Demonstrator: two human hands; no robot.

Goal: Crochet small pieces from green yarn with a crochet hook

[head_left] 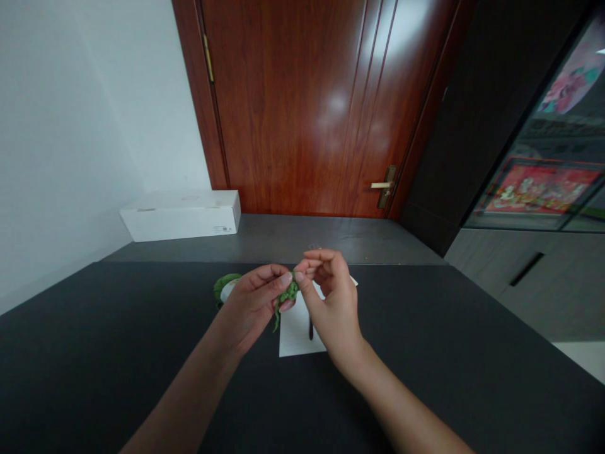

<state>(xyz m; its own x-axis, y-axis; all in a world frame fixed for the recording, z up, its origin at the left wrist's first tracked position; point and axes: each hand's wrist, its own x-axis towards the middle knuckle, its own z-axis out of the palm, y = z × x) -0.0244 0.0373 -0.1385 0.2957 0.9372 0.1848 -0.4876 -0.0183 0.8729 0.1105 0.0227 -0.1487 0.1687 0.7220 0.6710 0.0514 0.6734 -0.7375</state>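
A small green piece of crochet or knotted yarn (287,292) is between my two hands, above the dark table. My left hand (258,296) pinches it with the thumb on top, and its fingers curl behind. A loose green strand (276,318) dangles below. My right hand (331,290) has thumb and forefinger pinched together at the piece's upper edge, the other fingers curled. Partly hidden behind my left hand is a green yarn ball (220,285) with a white band. Beneath the hands lies a white sheet of paper (293,337), with a slim dark stick (311,330) on it.
The black table (265,403) fills the foreground. Along its back runs a grey ledge (302,236), carrying a long white box (184,217) at the left. Behind stands a reddish wooden door (293,113). A cabinet (534,271) with glass panels is at the right.
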